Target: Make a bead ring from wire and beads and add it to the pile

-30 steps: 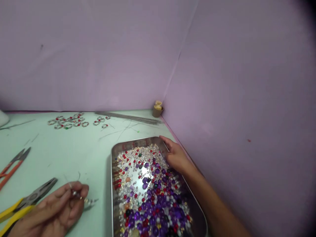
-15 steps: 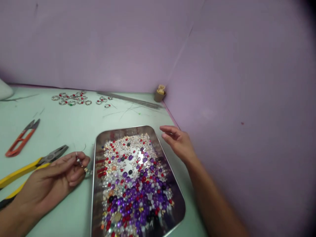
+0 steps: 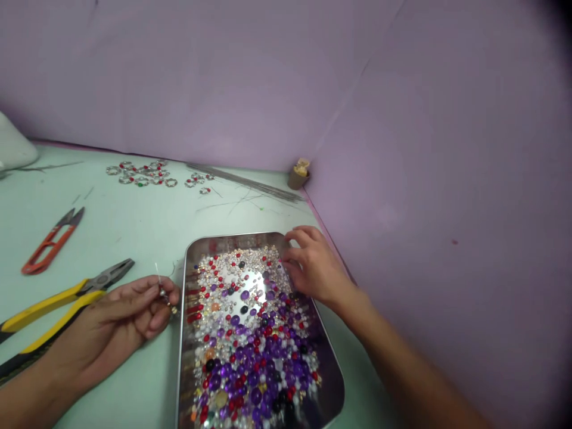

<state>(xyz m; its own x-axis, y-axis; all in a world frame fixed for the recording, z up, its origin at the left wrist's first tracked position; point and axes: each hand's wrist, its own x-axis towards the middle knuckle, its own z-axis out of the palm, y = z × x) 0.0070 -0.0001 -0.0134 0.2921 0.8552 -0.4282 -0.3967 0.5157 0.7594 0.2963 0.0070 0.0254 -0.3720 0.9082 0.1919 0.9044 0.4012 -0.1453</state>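
My left hand [image 3: 129,319] pinches a thin beaded wire [image 3: 163,294] between thumb and fingertips; one bare end points up and a few small beads sit on it. Just right of that hand lies a metal tray [image 3: 182,333] of mixed beads [image 3: 263,357]: purple, red, black, clear and gold. My right hand [image 3: 315,265] reaches over the tray's far right rim, its curved fingers apart and the lowest fingertips inside, near the small clear beads. I see nothing held in it.
Yellow-handled pliers [image 3: 84,295] lie beside my left hand, with orange thread snips [image 3: 51,244] farther left. Behind are beaded rings [image 3: 143,173], a bundle of wires [image 3: 250,183] and a small brown pot [image 3: 298,177]. A purple wall [image 3: 415,149] rises close on the right.
My right hand has moved from outside the tray to over its rim, fingertips now inside. My left hand still holds the beaded wire. The whole view has shifted slightly.
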